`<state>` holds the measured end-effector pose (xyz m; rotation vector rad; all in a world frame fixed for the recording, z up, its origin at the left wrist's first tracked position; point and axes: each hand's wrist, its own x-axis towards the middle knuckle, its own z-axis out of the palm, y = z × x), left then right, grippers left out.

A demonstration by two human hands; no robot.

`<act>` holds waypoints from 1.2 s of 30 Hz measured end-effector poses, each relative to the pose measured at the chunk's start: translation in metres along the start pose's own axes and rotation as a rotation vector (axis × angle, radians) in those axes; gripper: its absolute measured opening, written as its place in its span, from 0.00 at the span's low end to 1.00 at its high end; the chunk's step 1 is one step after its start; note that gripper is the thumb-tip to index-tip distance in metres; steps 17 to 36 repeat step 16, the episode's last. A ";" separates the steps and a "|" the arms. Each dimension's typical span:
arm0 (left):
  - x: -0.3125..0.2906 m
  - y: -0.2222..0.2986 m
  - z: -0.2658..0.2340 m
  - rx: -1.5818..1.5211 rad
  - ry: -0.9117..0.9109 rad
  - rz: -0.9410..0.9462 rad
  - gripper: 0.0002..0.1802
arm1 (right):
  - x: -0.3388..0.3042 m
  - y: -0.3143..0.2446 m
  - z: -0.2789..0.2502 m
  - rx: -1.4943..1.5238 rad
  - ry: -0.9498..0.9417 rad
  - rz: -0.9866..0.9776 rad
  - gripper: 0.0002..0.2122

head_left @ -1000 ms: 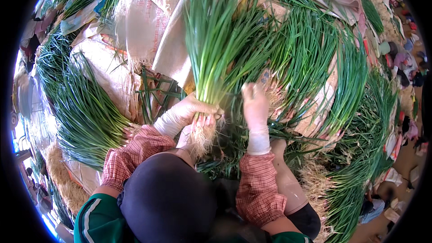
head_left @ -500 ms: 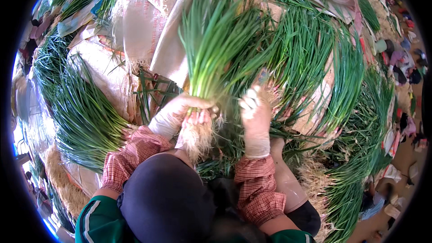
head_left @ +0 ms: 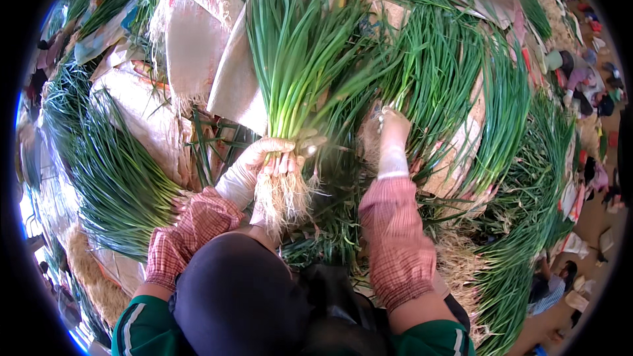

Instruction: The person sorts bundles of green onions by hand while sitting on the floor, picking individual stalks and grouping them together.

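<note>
My left hand [head_left: 254,161], in a pale glove, is wrapped round a thick bunch of green onions [head_left: 283,79] just above the roots. The leaves fan away from me, and the pale roots [head_left: 283,199] hang below my fingers toward my body. My right hand [head_left: 394,125], also gloved, reaches forward to the pile of green onions [head_left: 438,59] on the right. Its fingers are closed at the root end of some stalks there; exactly how many they grip is hidden.
Another heap of green onions [head_left: 122,171] lies on the left, roots toward me. Pale woven sacks [head_left: 198,46] spread behind it. More onions [head_left: 514,277] and cut green scraps [head_left: 330,221] lie at right and below my hands. Other people [head_left: 554,287] sit at the far right.
My right hand has moved forward and right, from beside the held bunch to the pile's root ends. The bunch in my left hand has spread and tipped slightly left.
</note>
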<state>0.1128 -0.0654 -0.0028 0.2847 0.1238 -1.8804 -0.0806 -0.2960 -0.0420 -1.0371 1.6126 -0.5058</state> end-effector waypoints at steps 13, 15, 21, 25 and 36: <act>0.005 -0.011 0.006 0.432 0.350 -0.075 0.17 | -0.136 0.035 0.020 -0.031 -0.553 0.020 0.20; 0.008 -0.019 0.009 0.508 0.359 -0.004 0.18 | -0.118 0.044 0.046 -0.236 -0.460 -0.156 0.20; 0.008 -0.019 0.001 0.581 0.339 -0.027 0.22 | -0.112 0.041 0.048 -0.333 -0.441 -0.107 0.21; 0.008 -0.019 0.001 0.581 0.339 -0.027 0.22 | -0.112 0.041 0.048 -0.333 -0.441 -0.107 0.21; 0.008 -0.019 0.001 0.581 0.339 -0.027 0.22 | -0.112 0.041 0.048 -0.333 -0.441 -0.107 0.21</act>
